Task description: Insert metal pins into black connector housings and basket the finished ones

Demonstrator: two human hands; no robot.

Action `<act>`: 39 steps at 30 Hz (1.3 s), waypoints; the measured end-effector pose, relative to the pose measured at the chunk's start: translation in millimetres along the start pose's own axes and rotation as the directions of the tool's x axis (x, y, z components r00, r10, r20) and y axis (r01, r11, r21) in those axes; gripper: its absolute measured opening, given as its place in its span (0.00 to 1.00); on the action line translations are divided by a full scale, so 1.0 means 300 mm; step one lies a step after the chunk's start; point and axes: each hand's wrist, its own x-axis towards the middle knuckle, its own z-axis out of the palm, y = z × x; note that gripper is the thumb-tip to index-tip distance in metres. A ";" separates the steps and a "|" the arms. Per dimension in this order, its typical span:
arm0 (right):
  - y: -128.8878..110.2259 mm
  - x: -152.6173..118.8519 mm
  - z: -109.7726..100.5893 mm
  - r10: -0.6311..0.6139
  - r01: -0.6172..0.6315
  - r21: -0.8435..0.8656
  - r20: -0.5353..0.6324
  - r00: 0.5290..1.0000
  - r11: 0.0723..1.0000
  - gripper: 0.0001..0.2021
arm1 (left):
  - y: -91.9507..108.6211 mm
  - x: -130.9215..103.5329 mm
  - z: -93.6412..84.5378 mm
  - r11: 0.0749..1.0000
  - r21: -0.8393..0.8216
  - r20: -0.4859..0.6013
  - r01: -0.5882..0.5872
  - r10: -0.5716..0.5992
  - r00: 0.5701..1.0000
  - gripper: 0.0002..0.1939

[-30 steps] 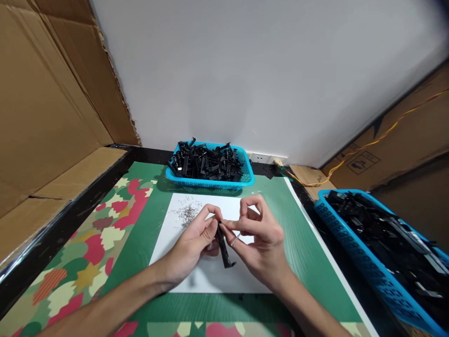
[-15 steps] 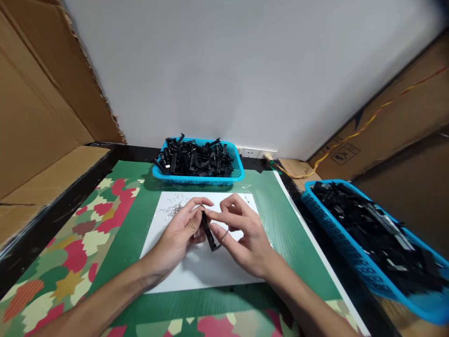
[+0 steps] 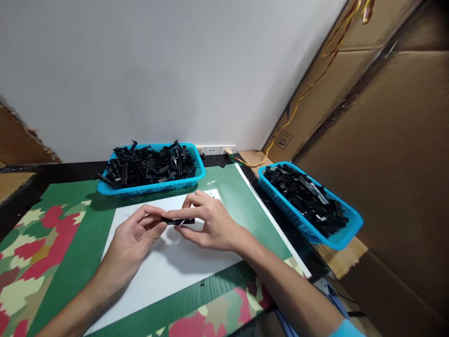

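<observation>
A slim black plastic part (image 3: 188, 221) is held crosswise above a white sheet (image 3: 168, 281). My left hand (image 3: 135, 234) pinches its left end between thumb and fingers. From the other side, my right hand (image 3: 212, 222) lays its forefinger along the top, and its thumb sits below. A thin, shiny metal piece, like a bent wire (image 3: 181, 223), shows at the part near the right thumb. Where exactly the right fingertips press is partly hidden. Behind my left hand, a few fine wires are faintly visible on the sheet.
A blue basket (image 3: 154, 188) heaped with black plastic parts stands at the back by the wall. Another blue basket (image 3: 280, 201) of black parts is on the right. Cardboard (image 3: 386, 164) stands beyond it. A yellow-red cable (image 3: 298, 110) runs from a wall socket (image 3: 212, 150).
My view has swung to the right. The black part, which slanted down toward me, is now nearly level from left to right, with both hands still at it.
</observation>
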 end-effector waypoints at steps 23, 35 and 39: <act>0.033 0.006 0.038 0.237 -0.176 0.334 -0.153 0.959 0.926 0.13 | -0.032 -0.044 0.019 0.731 0.586 0.163 -0.350 0.317 0.934 0.08; -0.007 0.003 0.165 0.436 -0.289 0.537 -0.168 0.884 0.793 0.13 | -0.038 -0.051 0.023 0.741 0.570 0.148 -0.354 0.331 0.932 0.10; -0.012 -0.004 0.171 0.395 -0.258 0.480 -0.209 0.895 0.838 0.10 | -0.042 -0.049 0.021 0.694 0.624 0.173 -0.360 0.326 0.929 0.09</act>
